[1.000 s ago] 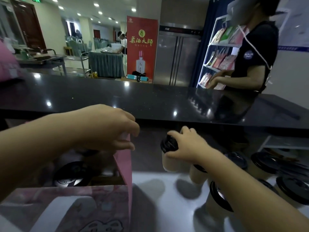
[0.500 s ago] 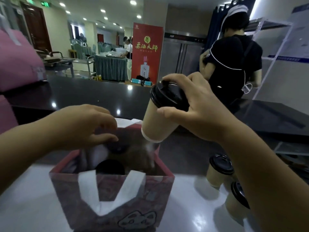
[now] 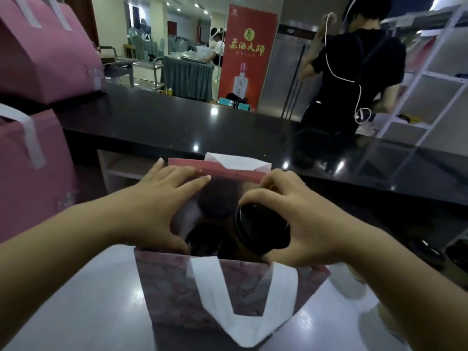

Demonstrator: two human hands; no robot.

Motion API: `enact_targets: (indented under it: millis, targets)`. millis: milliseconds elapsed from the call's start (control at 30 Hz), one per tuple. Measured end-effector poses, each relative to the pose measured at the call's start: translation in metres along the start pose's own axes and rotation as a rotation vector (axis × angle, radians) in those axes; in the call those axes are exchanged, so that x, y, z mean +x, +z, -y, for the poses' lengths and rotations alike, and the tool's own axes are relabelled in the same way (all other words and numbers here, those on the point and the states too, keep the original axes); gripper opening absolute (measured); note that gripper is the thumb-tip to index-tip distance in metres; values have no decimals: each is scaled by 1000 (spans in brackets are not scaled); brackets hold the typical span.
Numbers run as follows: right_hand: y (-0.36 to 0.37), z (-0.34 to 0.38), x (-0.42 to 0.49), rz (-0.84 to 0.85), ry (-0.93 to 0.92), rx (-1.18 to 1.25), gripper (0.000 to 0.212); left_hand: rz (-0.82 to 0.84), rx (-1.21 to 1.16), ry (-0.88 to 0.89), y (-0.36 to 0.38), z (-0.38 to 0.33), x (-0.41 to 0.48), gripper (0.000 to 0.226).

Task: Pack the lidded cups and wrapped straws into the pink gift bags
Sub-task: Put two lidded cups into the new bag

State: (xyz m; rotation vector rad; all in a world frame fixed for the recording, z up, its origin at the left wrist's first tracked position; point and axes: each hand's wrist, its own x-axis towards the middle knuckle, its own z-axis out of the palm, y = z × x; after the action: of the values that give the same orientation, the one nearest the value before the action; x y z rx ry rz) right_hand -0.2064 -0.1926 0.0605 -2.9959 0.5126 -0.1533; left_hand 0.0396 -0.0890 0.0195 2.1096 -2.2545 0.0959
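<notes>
Counter (image 3: 157, 127): dark and glossy, it runs across behind your work; a person in black (image 3: 354, 72) stands past it, back turned.
Packed bags (image 3: 38, 54): two pink ones stacked at your far left, well apart from the one you're filling.
Table (image 3: 76, 300): pale, shiny, and the open bag stands on it right in front of you.
Bag (image 3: 177, 287): pink, mouth open, white handle (image 3: 243, 307) drooping down the near face; at least two dark lids (image 3: 206, 239) already sit inside.
Left hand (image 3: 162, 206): your fingers are spread flat, pressing the left wall outward, gripping nothing.
Right hand (image 3: 298, 224): your fingers are curled round the lid rim of a cup.
Cup (image 3: 260, 228): black lid up, at the bag's right side, level with the mouth, partly in by the look of it.
Risk: holding by the lid alone may pop it off and spill; a tilted cup could catch its neighbours or the paper wall, and the bag may tip if your left hand lets go.
Straws: none visible.
</notes>
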Motion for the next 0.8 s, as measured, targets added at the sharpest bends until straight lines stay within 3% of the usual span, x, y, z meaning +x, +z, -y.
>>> enact_targets:
  millis: [200,367,800]
  targets:
    - [14,-5,15,233,53,-260,84,41,-111,59,-3,-14,-8,133]
    - [30,-3,33,296,66,-279,77,87,-112,86,-4,-20,-8,139]
    - [69,-11,52,497,50,-397,97,111,-170,16,-6,-17,-9,138]
